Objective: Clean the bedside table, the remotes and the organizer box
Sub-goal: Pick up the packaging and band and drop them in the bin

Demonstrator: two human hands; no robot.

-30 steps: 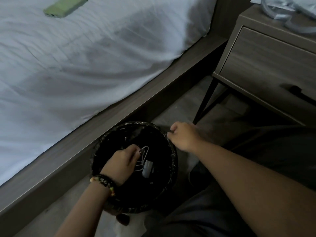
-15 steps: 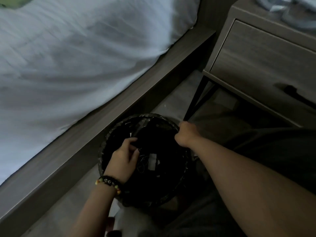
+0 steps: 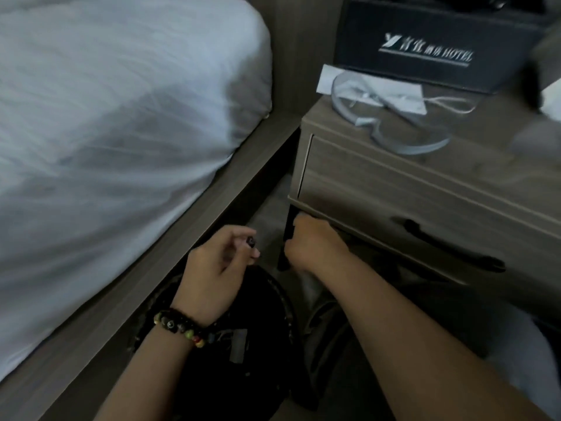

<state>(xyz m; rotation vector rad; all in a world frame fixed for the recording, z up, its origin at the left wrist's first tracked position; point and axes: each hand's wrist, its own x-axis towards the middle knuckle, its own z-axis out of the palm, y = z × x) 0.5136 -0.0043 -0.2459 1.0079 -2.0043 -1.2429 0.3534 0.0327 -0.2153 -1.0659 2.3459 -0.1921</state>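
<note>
The wooden bedside table (image 3: pixel 473 165) stands at the right, with one drawer and a black handle (image 3: pixel 449 241). At the back of its top sits the black organizer box (image 3: pixel 425 31) with a white hotel logo. In front of the box lie a grey ribbon (image 3: pixel 403 138) and white paper (image 3: pixel 379 86). My left hand (image 3: pixel 218 268) hovers over a black bin (image 3: pixel 258 375), fingers loosely curled and holding nothing. My right hand (image 3: pixel 315 247) is curled into a fist beside the table's black front leg (image 3: pixel 283 259), with nothing visible in it. No remote is clearly visible.
A bed with white sheets (image 3: pixel 121 117) fills the left, and its wooden frame (image 3: pixel 212 223) runs diagonally close to the bin. A small grey item (image 3: pixel 238 344) and thin wires lie inside the bin. A narrow floor gap separates the bed from the table.
My left hand let go of the clips and tag and rose out of the bin. My right hand left the bin's rim and moved up toward the table leg. The view tilted up.
</note>
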